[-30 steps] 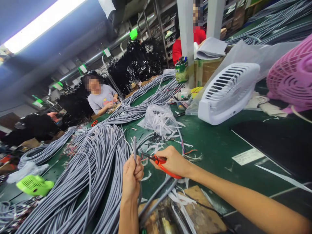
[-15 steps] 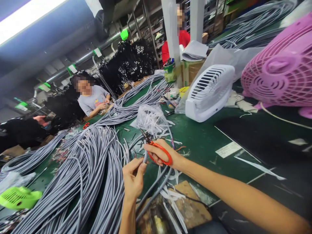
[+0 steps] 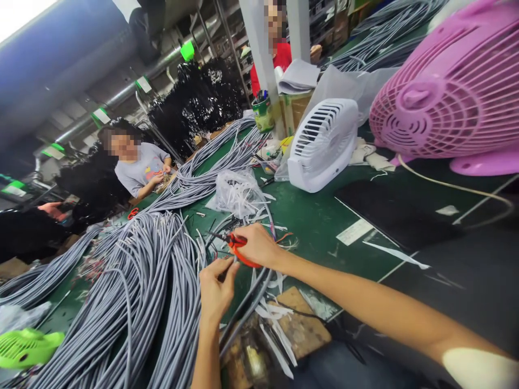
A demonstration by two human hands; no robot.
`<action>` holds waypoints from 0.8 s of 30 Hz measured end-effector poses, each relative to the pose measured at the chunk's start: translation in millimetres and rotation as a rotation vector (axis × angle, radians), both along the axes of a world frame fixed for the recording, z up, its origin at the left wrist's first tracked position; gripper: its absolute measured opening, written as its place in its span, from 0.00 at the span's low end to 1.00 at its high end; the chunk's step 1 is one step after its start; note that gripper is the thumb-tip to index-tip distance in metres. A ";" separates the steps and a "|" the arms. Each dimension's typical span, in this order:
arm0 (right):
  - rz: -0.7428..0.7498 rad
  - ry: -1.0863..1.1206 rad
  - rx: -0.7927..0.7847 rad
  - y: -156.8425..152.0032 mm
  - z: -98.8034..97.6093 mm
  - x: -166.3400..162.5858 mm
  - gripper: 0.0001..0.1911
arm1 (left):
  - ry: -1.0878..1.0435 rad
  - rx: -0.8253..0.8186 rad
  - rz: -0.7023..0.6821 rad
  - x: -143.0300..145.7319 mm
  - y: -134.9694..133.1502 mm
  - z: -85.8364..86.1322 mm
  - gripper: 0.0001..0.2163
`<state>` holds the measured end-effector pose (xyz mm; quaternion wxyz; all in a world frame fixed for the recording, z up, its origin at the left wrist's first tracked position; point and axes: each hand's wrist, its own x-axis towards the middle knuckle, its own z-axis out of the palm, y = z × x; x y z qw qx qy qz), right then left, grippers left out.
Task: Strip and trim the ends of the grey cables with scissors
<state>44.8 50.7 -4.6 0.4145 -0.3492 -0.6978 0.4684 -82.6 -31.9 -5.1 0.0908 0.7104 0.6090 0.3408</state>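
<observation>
"Green surface (image 3: 308, 208) before you: where are the scissors (image 3: 232, 239)?"

"In your right hand (image 3: 258, 246), closed round their orange handles (image 3: 248, 262). Your left hand (image 3: 216, 285) pinches a gray cable (image 3: 236, 259) between thumb and finger just below. Cable bundles (image 3: 148, 275) lie leftward."

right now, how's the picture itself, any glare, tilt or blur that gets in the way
Head view: the ceiling light burns out to white in the top left corner; head view: the white pillar leans left; head view: the pink fan looks stretched toward the right edge, probably lens distortion; head view: the cable at the left fingers looks too soft to trace.
</observation>
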 end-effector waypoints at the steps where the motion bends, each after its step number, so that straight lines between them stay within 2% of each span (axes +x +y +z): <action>1: -0.057 -0.020 0.102 0.3 -1.4 -0.6 0.13 | 0.035 0.044 0.034 -0.3 1.2 -1.1 0.10; 3: -0.133 -0.044 0.247 1.0 -4.2 -2.7 0.14 | 0.103 0.158 0.075 -0.6 1.5 -2.8 0.09; 7: -0.237 0.080 0.235 0.2 -9.5 -7.4 0.19 | 0.191 0.279 0.097 0.1 -2.3 -3.8 0.08; 9: -0.302 0.138 0.291 -2.9 -12.9 -8.4 0.17 | 0.189 0.274 0.112 0.6 -2.8 -4.3 0.08; 11: -0.336 0.174 0.429 -7.4 -17.0 -9.2 0.14 | 0.133 0.229 0.147 0.4 -1.4 -6.1 0.06; 13: -0.318 0.210 0.553 -11.6 -20.7 -11.0 0.13 | 0.036 0.163 0.202 -0.6 1.0 -8.7 0.05; 14: -0.307 0.235 0.560 -13.0 -21.8 -12.4 0.13 | -0.016 0.137 0.236 -1.3 2.0 -9.9 0.05; 16: -0.284 0.297 0.399 -13.8 -21.9 -16.2 0.15 | -0.101 0.119 0.296 -2.6 3.0 -11.1 0.04; 19: -0.115 0.346 -0.064 -11.4 -17.7 -20.8 0.20 | -0.156 0.180 0.344 -3.7 0.7 -8.3 0.05; 20: -0.042 0.332 -0.169 -10.5 -16.1 -21.3 0.21 | -0.150 0.210 0.353 -4.2 -0.8 -6.3 0.05; 22: 0.037 0.261 -0.211 -9.7 -14.4 -21.0 0.24 | -0.109 0.277 0.383 -5.8 -4.2 -2.0 0.06; 24: 0.035 0.173 -0.106 -10.6 -15.1 -20.2 0.24 | -0.054 0.352 0.431 -9.1 -7.3 1.6 0.06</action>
